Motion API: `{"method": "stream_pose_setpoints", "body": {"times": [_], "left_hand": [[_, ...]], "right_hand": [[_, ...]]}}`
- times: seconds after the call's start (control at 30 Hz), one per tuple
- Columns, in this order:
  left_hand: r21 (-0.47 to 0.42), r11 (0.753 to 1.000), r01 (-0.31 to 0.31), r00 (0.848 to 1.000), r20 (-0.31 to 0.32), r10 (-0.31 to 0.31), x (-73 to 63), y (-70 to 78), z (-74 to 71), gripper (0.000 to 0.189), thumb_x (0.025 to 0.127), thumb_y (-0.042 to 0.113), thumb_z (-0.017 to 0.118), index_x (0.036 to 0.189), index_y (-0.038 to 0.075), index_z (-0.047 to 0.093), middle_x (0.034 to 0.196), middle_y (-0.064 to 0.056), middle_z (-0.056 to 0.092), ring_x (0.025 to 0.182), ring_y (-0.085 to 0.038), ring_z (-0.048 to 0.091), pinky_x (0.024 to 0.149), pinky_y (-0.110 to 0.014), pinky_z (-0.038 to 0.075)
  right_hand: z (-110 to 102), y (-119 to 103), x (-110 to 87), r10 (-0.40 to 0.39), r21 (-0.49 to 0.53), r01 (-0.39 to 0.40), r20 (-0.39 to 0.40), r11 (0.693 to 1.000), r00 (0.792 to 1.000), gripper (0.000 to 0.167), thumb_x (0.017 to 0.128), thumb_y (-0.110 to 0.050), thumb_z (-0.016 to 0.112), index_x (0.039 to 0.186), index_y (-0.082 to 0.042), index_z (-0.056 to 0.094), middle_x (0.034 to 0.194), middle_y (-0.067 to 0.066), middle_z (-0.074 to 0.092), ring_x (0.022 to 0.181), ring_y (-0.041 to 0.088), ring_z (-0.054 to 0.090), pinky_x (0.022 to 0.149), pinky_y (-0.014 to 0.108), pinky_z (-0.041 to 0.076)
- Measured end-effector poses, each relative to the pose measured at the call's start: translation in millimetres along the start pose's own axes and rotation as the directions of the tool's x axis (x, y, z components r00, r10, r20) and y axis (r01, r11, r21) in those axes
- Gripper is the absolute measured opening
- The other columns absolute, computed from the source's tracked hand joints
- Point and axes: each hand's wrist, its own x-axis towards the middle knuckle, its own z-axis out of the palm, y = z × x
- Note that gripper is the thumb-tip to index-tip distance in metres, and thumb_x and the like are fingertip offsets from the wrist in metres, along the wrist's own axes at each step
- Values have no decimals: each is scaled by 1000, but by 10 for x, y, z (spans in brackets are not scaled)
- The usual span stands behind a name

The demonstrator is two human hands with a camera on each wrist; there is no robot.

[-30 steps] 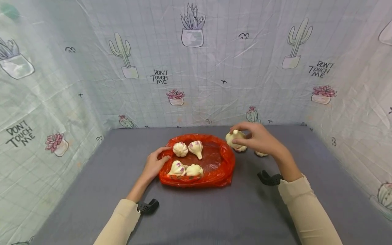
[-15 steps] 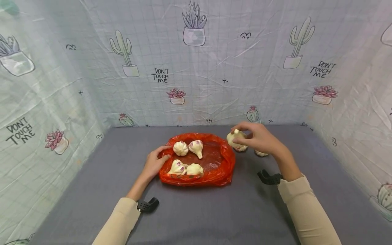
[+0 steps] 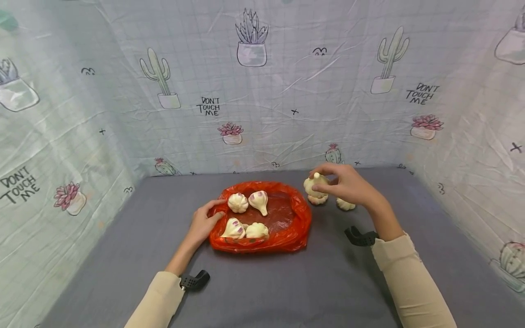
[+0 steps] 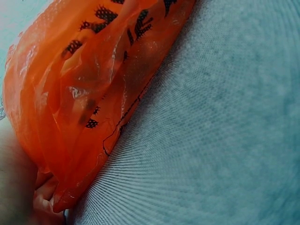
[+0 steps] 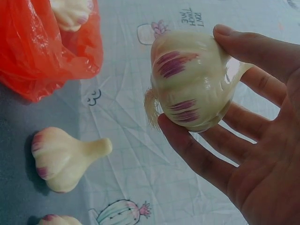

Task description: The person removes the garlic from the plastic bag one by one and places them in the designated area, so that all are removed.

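In the head view my left hand (image 3: 201,224) grips the left rim of a red plastic bag (image 3: 301,223), thumb toward its mouth. Black print shows on the bag's (image 4: 79,93) side in the left wrist view. Several white garlic bulbs (image 3: 259,202) with purple streaks lie in the wide-mouthed bag. Right of it, my right hand (image 3: 348,184) holds another garlic bulb (image 5: 187,84) between thumb and fingers, raised in front of the backdrop in the right wrist view. Close below it in the head view, a garlic bulb (image 3: 317,200) sits on the table.
A further garlic bulb (image 3: 345,205) lies on the grey table (image 3: 262,291) under the right hand's wrist side. A cloth backdrop (image 3: 279,82) printed with cacti encloses the table at the back and both sides.
The head view has shifted slightly. Both hands keep their hold, the left on the bag and the right on the garlic bulb, nearly in place.
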Motion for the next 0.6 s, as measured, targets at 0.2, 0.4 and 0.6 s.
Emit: {"method": "stream_pose_setpoints", "body": {"times": [0.2,0.4,0.6], "left_hand": [[1,1000,7,1000,5,-7,-16,5,1,38,99,17,66,137,19,67,151,-13,57,146,-34,46,118,-55,39],[0,1000,3,1000,2,-3,-16,-1,-1,38,99,16,67,137,18,67,149,-12,59,145,-33,48,117,-55,40],[5,1000,8,1000,-4,-8,-13,7,4,37,99,18,67,136,19,68,149,-12,59,146,-33,48,118,-54,39]], "right_hand": [[-29,33,-36,1,-12,-1,-1,1000,1000,22,97,-25,74,116,-15,71,122,5,72,108,23,65,88,42,60],[-55,56,-55,30,-9,-30,-3,1000,1000,24,97,-27,74,118,-16,71,123,4,71,109,25,65,89,44,59],[-84,87,-67,31,-21,-31,-8,999,999,26,97,-27,73,121,-16,71,124,4,71,110,25,65,92,48,58]]}}
